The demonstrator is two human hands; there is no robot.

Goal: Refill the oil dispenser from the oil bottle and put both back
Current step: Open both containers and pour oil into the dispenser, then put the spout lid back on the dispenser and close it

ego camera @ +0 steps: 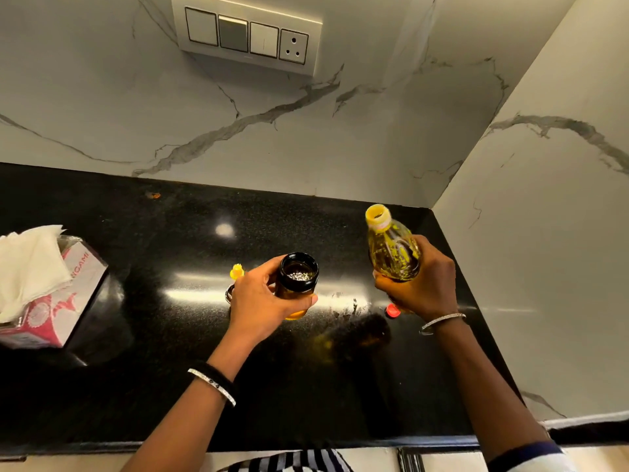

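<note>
Getting ready to pour, the person is holding the open oil dispenser (297, 279) in the curled left hand (258, 308) over the desk (170, 335). The right hand (422, 284) is gripping the uncapped oil bottle (391, 250) beside it. Next, I think the bottle needs tipping slowly over the dispenser's mouth.

The black counter (170, 335) before me carries a tissue box (64, 301) at my left. A red cap (393, 311) and a yellow-tipped lid (237, 271) sit mid-counter, well apart.
</note>
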